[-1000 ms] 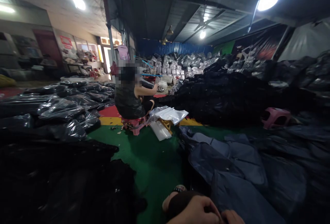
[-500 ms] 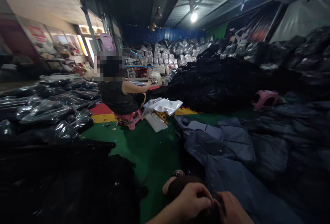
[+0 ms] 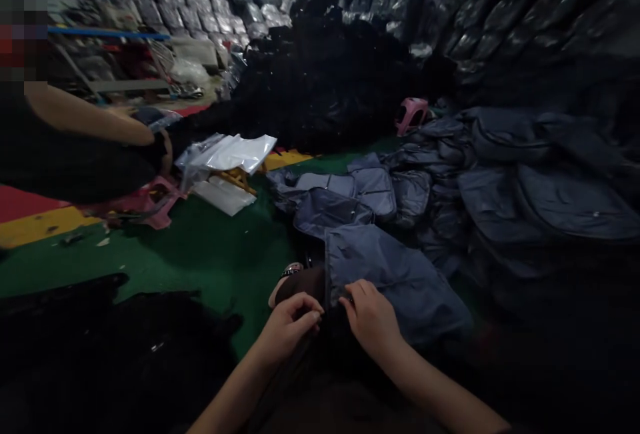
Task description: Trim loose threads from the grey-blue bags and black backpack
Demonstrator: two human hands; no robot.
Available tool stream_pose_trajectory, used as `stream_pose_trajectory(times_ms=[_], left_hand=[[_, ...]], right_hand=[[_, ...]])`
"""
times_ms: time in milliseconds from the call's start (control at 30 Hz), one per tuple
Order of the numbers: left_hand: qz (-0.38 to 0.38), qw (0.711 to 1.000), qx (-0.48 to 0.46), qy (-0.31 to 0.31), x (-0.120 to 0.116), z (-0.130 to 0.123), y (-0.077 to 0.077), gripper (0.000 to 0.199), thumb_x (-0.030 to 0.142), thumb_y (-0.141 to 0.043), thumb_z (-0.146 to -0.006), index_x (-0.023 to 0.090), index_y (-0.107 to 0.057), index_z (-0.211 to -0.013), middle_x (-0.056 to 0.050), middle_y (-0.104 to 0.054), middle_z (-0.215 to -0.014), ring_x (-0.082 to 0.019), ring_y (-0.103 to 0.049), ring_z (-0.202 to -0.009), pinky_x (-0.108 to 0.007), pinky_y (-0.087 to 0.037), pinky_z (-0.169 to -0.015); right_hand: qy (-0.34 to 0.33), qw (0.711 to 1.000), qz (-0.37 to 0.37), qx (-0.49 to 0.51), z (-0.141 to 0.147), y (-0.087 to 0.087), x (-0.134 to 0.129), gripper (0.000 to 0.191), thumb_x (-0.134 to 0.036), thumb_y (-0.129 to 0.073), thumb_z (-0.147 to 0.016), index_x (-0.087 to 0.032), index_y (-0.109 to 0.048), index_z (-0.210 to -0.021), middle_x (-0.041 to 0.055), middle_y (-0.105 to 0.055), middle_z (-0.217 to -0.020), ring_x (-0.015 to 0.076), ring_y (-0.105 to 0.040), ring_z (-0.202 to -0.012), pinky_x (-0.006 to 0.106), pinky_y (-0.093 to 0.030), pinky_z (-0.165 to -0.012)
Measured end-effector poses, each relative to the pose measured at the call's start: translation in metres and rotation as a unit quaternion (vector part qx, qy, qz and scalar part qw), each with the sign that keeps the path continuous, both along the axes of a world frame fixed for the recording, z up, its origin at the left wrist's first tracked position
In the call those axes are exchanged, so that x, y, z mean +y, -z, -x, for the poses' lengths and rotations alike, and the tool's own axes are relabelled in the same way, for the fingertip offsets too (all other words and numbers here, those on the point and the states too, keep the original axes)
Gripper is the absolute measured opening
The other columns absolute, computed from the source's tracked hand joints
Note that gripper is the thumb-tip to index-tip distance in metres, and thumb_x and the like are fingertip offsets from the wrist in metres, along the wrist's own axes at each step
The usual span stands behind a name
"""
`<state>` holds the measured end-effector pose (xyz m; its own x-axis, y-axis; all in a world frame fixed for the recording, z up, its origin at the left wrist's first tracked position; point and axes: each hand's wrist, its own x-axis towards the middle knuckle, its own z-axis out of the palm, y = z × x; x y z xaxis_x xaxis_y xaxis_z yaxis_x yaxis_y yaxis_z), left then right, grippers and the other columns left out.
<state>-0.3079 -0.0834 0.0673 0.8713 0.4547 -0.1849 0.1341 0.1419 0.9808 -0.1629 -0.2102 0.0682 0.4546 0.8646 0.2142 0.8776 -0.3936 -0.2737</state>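
A dark blue cloth bag piece (image 3: 390, 277) lies across my right side, its near-left edge by my knee. Over that edge my right hand (image 3: 373, 317) is bent, thumb and fingertips closing on the cloth near its dark border. My left hand (image 3: 295, 324) hovers just left of the same edge above my dark-clad leg. Its thumb and forefinger are pinched together; whatever is between them is too small to make out. A patterned shoe strap (image 3: 291, 269) shows beyond the knee.
More dark blue bags (image 3: 565, 201) are heaped at the right. Clear plastic bags (image 3: 230, 154) rest on a small wooden stool. A co-worker's arm (image 3: 95, 121) reaches in at left above a pink stool (image 3: 163, 204). Black material (image 3: 125, 354) covers the floor at lower left.
The view has swung right and down. My hands, close together before, are now apart, one on each side of the blue piece's edge.
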Motion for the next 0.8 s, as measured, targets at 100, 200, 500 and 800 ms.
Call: stream_pose_trajectory(times_ms=[100,200,500,800], left_hand=[[0.003,1.0,0.002,0.007,0.001,0.0,0.0,0.012,0.024,-0.058,-0.078,0.013,-0.06,-0.081,0.0,-0.057,-0.074,-0.01,-0.055,-0.062,-0.023,-0.043,-0.062],[0.004,1.0,-0.007,0.014,-0.001,-0.005,0.0,0.011,0.024,-0.058,-0.079,0.014,-0.06,-0.082,0.0,-0.056,-0.076,-0.01,-0.055,-0.063,-0.023,-0.043,-0.062],[-0.013,0.999,-0.008,0.028,-0.002,-0.008,0.004,0.011,0.024,-0.057,-0.079,0.014,-0.061,-0.082,0.0,-0.055,-0.079,-0.011,-0.057,-0.063,-0.024,-0.045,-0.062],[-0.001,1.0,-0.01,0.017,0.002,-0.011,0.004,0.014,0.027,-0.058,-0.078,0.014,-0.061,-0.084,-0.001,-0.058,-0.076,-0.011,-0.057,-0.062,-0.024,-0.046,-0.062]], right_hand=[[-0.005,1.0,0.003,0.001,-0.002,-0.002,-0.001,0.012,-0.021,-0.048,-0.088,-0.017,-0.056,-0.096,0.0073,-0.058,-0.088,0.0212,-0.054,-0.086,0.032,-0.045,-0.076],[-0.021,1.0,0.019,-0.01,-0.003,-0.001,0.006,0.012,-0.021,-0.048,-0.088,-0.017,-0.057,-0.095,0.0075,-0.058,-0.086,0.0214,-0.054,-0.085,0.032,-0.045,-0.075],[-0.001,0.999,0.039,-0.027,-0.009,0.006,0.025,0.01,-0.022,-0.05,-0.088,-0.018,-0.058,-0.093,0.0067,-0.059,-0.086,0.0217,-0.054,-0.085,0.031,-0.043,-0.072],[-0.038,0.999,0.023,-0.027,-0.015,0.008,0.025,0.011,-0.022,-0.048,-0.09,-0.019,-0.059,-0.089,0.0049,-0.061,-0.083,0.02,-0.055,-0.083,0.03,-0.043,-0.072]])
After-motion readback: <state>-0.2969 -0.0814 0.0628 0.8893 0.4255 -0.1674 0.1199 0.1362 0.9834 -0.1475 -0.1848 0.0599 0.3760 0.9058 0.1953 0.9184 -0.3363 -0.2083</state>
